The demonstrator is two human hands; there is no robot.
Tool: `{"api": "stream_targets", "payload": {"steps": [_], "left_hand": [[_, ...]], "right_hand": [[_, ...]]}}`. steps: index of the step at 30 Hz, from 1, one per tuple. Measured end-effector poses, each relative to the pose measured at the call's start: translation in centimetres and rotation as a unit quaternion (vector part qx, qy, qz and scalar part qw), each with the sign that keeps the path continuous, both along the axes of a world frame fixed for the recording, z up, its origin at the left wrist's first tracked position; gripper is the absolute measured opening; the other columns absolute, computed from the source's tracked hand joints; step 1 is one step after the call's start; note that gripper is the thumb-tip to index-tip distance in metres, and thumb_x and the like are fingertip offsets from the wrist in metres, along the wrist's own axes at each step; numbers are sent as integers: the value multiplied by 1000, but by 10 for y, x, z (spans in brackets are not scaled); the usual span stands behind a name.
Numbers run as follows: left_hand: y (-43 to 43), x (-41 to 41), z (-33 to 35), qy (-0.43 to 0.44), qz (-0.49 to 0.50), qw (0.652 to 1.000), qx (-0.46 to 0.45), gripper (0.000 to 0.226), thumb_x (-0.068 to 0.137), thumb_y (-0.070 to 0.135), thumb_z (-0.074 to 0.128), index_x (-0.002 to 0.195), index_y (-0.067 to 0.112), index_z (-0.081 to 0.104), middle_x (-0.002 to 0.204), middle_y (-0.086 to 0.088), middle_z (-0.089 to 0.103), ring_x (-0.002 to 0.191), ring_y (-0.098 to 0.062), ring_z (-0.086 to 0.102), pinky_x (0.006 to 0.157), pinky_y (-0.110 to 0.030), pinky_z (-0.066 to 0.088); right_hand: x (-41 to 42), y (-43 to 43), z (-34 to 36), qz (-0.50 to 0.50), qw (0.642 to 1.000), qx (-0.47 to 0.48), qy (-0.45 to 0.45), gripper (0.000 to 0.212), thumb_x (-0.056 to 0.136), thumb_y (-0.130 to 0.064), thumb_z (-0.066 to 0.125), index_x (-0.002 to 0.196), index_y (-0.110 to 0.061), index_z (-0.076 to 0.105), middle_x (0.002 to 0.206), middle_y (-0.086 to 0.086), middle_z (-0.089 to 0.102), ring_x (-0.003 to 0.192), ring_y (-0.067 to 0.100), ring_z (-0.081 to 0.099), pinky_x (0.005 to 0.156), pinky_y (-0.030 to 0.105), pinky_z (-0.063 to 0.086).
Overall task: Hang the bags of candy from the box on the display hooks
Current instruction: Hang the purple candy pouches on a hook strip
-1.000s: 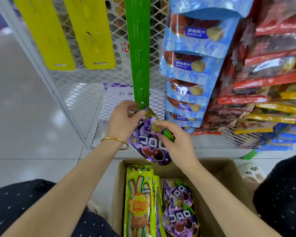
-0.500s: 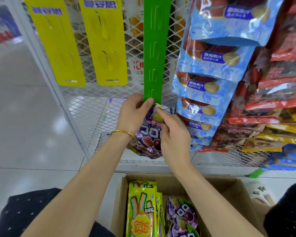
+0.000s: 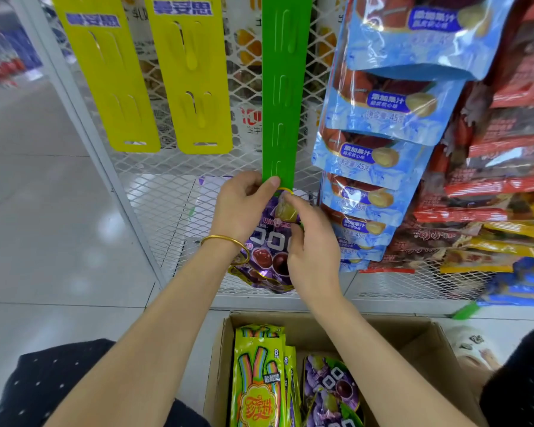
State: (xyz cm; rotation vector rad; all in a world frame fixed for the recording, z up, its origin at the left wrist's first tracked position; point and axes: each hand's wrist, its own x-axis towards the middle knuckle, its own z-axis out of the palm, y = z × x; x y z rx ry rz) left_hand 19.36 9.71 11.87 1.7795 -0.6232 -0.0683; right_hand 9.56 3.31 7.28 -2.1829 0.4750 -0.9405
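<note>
A purple grape-candy bag [image 3: 267, 254] hangs between my hands at the bottom end of a green hook strip [image 3: 283, 97]. My left hand [image 3: 244, 208] pinches the strip's lower tip, thumb on its front. My right hand [image 3: 309, 248] pinches the top of the bag just under that tip and covers the bag's right side. Below, an open cardboard box [image 3: 413, 337] holds green rainbow-candy bags [image 3: 258, 380] and more purple bags [image 3: 330, 392].
Two yellow hook strips [image 3: 195, 78] hang bare on the white mesh panel [image 3: 164, 192] to the left. Blue candy bags [image 3: 383, 140] and red and yellow packs [image 3: 506, 186] crowd the right. Grey tiled floor [image 3: 43, 211] lies at left; my knees flank the box.
Both hands rose with the purple bag from above the box to the green strip's lower end. The view tilted up, so the box sits lower in frame.
</note>
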Motion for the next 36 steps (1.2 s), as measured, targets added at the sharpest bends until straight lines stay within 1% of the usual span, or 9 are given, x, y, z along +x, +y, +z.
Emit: {"api": "stream_targets", "payload": {"steps": [2, 5, 8, 12, 16, 19, 23, 30, 36], "left_hand": [[1, -1, 0, 4, -1, 1000, -4, 34, 89, 22, 59, 58, 14, 48, 52, -2, 39, 53, -13, 33, 52, -28, 27], [2, 0, -1, 16, -1, 1000, -19, 29, 89, 22, 60, 70, 2, 58, 64, -22, 52, 60, -17, 43, 58, -32, 35], [2, 1, -3, 20, 5, 999, -30, 31, 89, 22, 61, 76, -6, 59, 69, -26, 55, 64, -17, 45, 61, -36, 38], [4, 2, -4, 25, 4, 999, -40, 30, 89, 20, 60, 80, -8, 58, 71, -20, 55, 66, -17, 45, 61, -30, 37], [8, 2, -5, 9, 6, 999, -36, 33, 89, 21, 60, 74, -8, 56, 69, -23, 53, 63, -17, 43, 58, -28, 34], [9, 2, -3, 10, 9, 999, -37, 31, 89, 20, 60, 62, 8, 51, 59, -13, 46, 58, -16, 39, 55, -27, 31], [10, 2, -3, 26, 7, 999, -40, 32, 87, 23, 62, 65, 3, 52, 60, -14, 44, 58, -18, 37, 55, -30, 29], [12, 1, -2, 55, 10, 997, -45, 31, 88, 23, 61, 62, 10, 50, 63, -17, 46, 59, -20, 40, 57, -31, 31], [11, 0, -1, 41, 19, 998, -33, 30, 88, 23, 61, 67, 3, 54, 53, -2, 41, 43, -2, 32, 44, -15, 26]], "right_hand": [[1, -2, 2, 7, 1000, -2, 14, 57, 82, 5, 43, 132, -22, 50, 119, 5, 58, 114, 24, 51, 91, 43, 45], [1, -2, -3, 4, 1000, -5, 30, 56, 82, 4, 44, 132, -21, 49, 120, 6, 58, 114, 26, 51, 91, 45, 46], [-2, 0, -10, 6, 998, -11, 54, 54, 83, 0, 43, 132, -22, 49, 118, 8, 58, 111, 28, 51, 86, 45, 47], [-9, 2, -24, 18, 994, -31, 105, 57, 82, 6, 46, 133, -21, 49, 120, 8, 58, 112, 27, 51, 85, 39, 46], [-17, 9, -27, 30, 998, -17, 49, 57, 78, -2, 38, 131, -20, 52, 110, 6, 59, 102, 23, 54, 77, 38, 46], [-14, 11, -15, 37, 999, -3, -1, 54, 81, -3, 37, 131, -18, 52, 107, 5, 58, 101, 19, 52, 79, 32, 43], [-3, 5, 0, 38, 999, -18, 11, 57, 84, 1, 40, 136, -20, 45, 117, 5, 55, 108, 23, 51, 84, 40, 46], [1, 0, 2, 71, 997, 1, 36, 58, 85, 7, 44, 137, -18, 42, 128, 6, 52, 118, 24, 49, 94, 41, 43], [3, -3, -6, 72, 997, 6, 38, 60, 83, 8, 45, 135, -21, 43, 127, 4, 54, 118, 21, 48, 94, 41, 44]]}}
